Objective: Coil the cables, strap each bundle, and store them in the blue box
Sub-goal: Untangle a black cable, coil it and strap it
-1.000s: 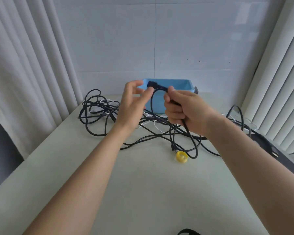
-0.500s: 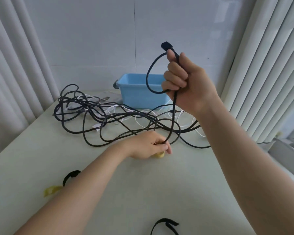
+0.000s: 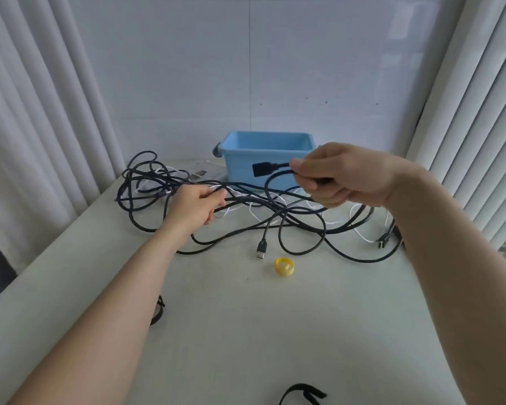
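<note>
A tangle of black cables (image 3: 146, 197) and thin white cables (image 3: 362, 233) sprawls across the back of the table. My right hand (image 3: 342, 178) grips a loop of one black cable in front of the blue box (image 3: 263, 143), its black plug (image 3: 262, 168) sticking out to the left. My left hand (image 3: 195, 207) grips a strand of black cable in the middle of the tangle. A loose USB plug (image 3: 262, 249) lies on the table below the hands. A yellow strap roll (image 3: 284, 266) sits next to it.
Black straps lie near the front edge (image 3: 303, 394) and beside my left forearm (image 3: 157, 312). White curtains hang at left (image 3: 35, 118) and right (image 3: 479, 127); a white wall stands behind the box. Another connector (image 3: 383, 241) lies at the right.
My right hand has come down from head height to just in front of the box. My left hand has moved from the yellow roll up into the tangle.
</note>
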Available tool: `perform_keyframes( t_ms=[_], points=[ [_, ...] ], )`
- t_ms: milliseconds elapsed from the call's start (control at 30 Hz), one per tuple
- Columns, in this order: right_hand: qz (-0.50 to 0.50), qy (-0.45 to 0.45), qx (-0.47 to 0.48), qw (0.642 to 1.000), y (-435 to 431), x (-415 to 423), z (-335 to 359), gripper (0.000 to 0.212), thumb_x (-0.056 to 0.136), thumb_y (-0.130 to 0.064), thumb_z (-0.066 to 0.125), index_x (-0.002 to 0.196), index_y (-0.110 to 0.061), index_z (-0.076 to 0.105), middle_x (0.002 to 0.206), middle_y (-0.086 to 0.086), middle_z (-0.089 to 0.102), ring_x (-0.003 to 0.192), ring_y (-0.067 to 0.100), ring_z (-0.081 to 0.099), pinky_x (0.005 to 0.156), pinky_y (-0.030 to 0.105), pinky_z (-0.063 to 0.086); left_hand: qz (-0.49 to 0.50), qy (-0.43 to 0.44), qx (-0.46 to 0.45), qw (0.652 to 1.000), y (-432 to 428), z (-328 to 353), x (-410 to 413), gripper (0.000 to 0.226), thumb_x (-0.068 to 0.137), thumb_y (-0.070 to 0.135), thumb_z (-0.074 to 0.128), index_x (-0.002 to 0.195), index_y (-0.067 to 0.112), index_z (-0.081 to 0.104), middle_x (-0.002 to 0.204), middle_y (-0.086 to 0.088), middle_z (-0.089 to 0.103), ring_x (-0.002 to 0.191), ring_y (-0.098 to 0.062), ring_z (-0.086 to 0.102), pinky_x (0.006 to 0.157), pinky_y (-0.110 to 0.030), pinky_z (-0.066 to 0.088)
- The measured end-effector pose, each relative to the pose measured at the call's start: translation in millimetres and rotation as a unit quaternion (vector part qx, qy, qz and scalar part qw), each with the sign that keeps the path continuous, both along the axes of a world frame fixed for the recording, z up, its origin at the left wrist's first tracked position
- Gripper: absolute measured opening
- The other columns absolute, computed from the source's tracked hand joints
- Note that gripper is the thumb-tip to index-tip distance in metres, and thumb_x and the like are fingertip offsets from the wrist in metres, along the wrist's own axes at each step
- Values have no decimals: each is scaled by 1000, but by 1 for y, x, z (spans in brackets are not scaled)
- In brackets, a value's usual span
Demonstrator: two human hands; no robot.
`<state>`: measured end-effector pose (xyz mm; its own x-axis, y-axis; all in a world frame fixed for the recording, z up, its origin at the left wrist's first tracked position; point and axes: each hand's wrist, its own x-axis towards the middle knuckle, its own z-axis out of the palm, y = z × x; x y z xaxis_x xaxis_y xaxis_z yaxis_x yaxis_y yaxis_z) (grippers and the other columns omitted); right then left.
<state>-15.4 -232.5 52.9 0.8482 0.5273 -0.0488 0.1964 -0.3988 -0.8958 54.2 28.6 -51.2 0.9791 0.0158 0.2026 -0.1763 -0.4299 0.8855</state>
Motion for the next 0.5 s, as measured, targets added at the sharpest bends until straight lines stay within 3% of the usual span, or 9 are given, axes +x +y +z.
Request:
perform_keyframes(
  t_ms=[67,133,233,367,500],
  points=[
    [-29,-41,-82,995,11,2,-7,48,104,-34,46,60,-15,43,51,-4,27,49,16,20,49,27,18,24,45,-132,990,3,14,-2,28,91,24,69,66,13,63,42,9,45,44,-12,38,48,-22,35],
    [-82,-87,-151,981,23,6,-16,53,100,-46,50,56,-18,39,54,0,32,53,21,26,55,30,27,-5,76,-280,957,3,28,-4,26,90,18,65,66,15,56,46,7,40,46,-11,31,49,-23,29],
    [-179,-142,-181,957,39,13,-29,53,97,-56,49,63,-15,39,58,3,31,51,19,26,61,32,25,-79,102,-415,901,0,49,-14,27,96,18,49,73,12,59,54,6,40,53,-10,32,51,-21,33],
    [-254,-152,-18,955,55,20,-39,50,103,-43,44,63,-14,40,56,3,33,51,15,28,61,34,27,-156,57,-438,884,-12,66,-31,30,103,16,46,89,7,70,64,3,51,59,-10,48,61,-22,50],
    [-284,-49,228,930,66,19,-41,44,107,-30,40,75,-7,58,57,4,48,52,17,42,56,31,38,-208,13,-347,915,-34,65,-44,26,103,13,50,95,7,73,74,-2,65,70,-14,62,76,-30,56]
  ],
)
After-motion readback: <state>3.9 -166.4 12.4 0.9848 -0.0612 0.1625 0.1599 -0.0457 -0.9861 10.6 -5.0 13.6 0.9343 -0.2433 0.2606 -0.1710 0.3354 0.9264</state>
